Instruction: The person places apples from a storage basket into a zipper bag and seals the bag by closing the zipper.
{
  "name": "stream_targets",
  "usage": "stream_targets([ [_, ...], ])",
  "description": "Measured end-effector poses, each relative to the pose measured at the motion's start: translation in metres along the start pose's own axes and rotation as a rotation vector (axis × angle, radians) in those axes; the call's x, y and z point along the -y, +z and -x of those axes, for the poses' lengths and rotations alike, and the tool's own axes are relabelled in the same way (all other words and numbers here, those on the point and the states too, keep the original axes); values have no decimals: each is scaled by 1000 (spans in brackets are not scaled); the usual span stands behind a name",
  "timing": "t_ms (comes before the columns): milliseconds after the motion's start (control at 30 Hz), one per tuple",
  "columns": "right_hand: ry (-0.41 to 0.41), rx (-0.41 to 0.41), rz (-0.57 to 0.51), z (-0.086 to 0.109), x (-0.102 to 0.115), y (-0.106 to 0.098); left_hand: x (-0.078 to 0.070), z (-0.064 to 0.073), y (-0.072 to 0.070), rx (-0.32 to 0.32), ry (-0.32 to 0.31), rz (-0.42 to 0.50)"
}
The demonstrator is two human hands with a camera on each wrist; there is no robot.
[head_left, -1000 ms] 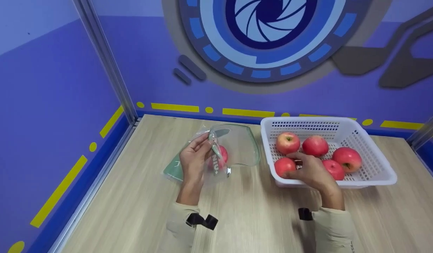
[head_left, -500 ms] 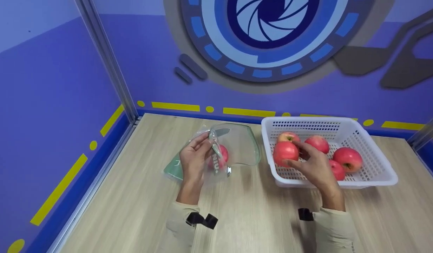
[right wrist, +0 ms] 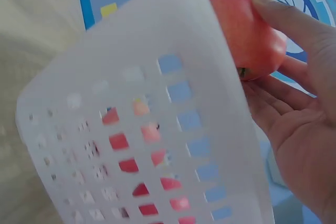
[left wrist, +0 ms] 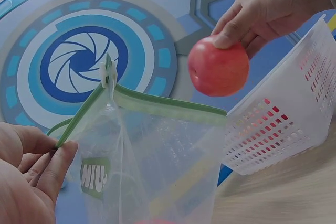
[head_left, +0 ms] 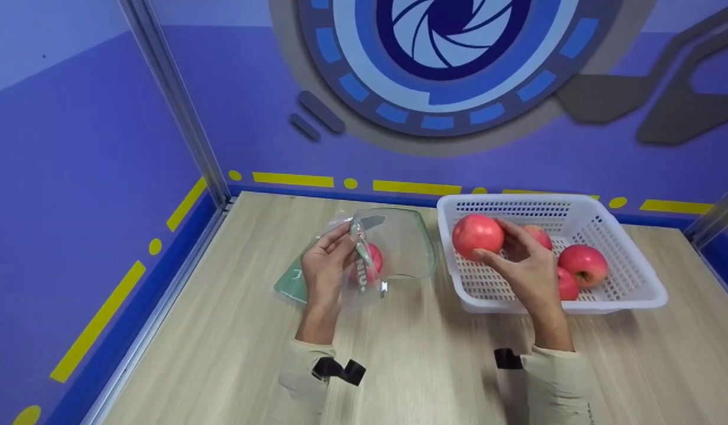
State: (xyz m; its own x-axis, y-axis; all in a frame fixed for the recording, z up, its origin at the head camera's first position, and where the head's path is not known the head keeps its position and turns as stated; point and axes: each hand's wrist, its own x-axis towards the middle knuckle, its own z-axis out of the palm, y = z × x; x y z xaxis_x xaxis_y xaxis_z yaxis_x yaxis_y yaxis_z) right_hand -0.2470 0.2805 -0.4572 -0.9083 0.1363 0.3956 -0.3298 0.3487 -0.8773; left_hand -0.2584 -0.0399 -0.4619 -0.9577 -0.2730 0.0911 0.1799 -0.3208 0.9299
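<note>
My left hand (head_left: pixel 328 265) pinches the green-edged rim of a clear zip bag (head_left: pixel 408 242) between thumb and fingers. The bag's mouth gapes, and a white slider (left wrist: pixel 107 73) sits on its zip strip. Through the plastic a red apple (head_left: pixel 374 262) shows at the bottom. Thumb and fingers of my right hand (head_left: pixel 532 265) grip another red apple (head_left: pixel 477 236), raised over the left side of a white perforated basket (head_left: pixel 567 305). In the left wrist view this held apple is above and to the right of the bag's mouth.
Inside the basket lie more apples (head_left: pixel 583 265), partly covered by the right hand. The basket stands right of the bag on a wooden table (head_left: pixel 423 366). Blue panels (head_left: pixel 251 106) with a metal corner post (head_left: pixel 186 112) rise behind and at the left.
My right hand has lifted an apple from the basket's front left corner, up and toward the back. The left hand still holds the bag in the same place.
</note>
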Motion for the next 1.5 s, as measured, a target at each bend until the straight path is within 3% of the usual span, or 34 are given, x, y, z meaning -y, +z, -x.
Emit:
stream_targets([
  [333, 21, -28, -178, 2, 10, 9, -1, 1, 2, 0, -8, -27],
  [600, -4, -10, -196, 6, 19, 23, 0, 2, 1, 4, -23, -33],
  [867, -80, 37, -218, 9, 23, 45, -1, 3, 2, 0, -17, -17],
  [1300, -284, 119, 18, 13, 21, 77, -2, 2, 4, -28, -14, -17],
  [1500, -314, 151, 144, 19, 22, 87, -3, 4, 3, -32, -15, -12],
])
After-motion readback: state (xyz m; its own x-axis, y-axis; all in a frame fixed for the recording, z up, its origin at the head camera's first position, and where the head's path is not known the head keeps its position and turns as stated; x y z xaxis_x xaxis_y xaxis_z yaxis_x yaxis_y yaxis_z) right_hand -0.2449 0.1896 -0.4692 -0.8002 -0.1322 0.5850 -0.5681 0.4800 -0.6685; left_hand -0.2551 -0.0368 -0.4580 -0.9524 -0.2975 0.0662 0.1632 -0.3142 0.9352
